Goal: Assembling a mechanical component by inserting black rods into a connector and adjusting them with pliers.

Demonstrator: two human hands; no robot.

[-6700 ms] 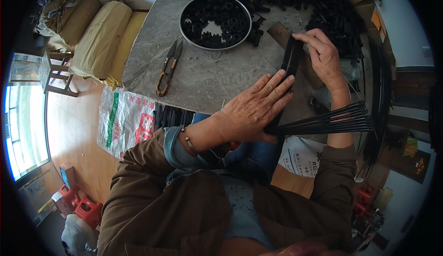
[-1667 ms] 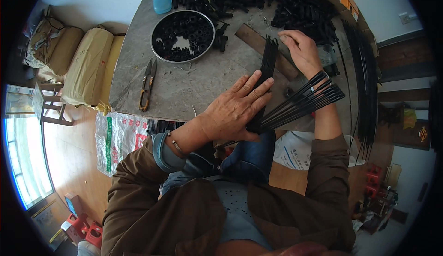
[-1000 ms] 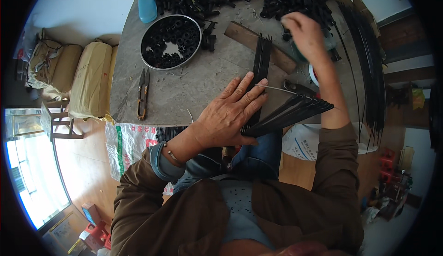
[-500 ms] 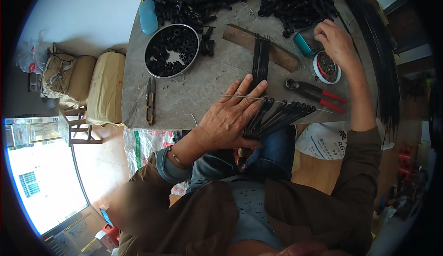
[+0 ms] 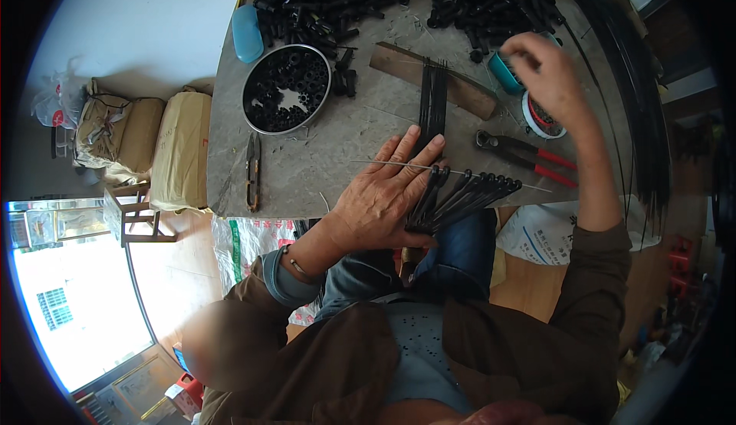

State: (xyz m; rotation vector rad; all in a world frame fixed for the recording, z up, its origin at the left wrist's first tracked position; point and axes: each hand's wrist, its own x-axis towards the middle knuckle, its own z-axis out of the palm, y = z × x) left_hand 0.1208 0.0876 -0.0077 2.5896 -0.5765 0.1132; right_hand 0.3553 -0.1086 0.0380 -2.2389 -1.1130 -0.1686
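Grey stone desk (image 5: 337,157) fills the upper middle of the head view; wooden floor and sacks lie off to the person's left; only this one view to log.

Head view: left hand (image 5: 383,199) lies flat, fingers spread and pressed down on a fan of black rods (image 5: 460,195) at the desk's near edge; it pins them rather than clamping them; a thin wire (image 5: 460,172) runs across the rod tips, just past the fingertips. Right hand (image 5: 548,68) is up at the far right, fingers curled together over a teal cup (image 5: 502,76) beside a small round tin (image 5: 544,118); cannot tell whether anything is pinched. Red-handled pliers (image 5: 529,157) lie between tin and rods; a second rod bundle (image 5: 432,103) rests on a wooden block (image 5: 406,68); metal bowl of black caps (image 5: 287,88) and snips (image 5: 253,172) sit further left.

Judgement: step in hand looks like fetching a small part while the fan is held; next move calls for an unmoved left hand so the rod tips stay aligned.
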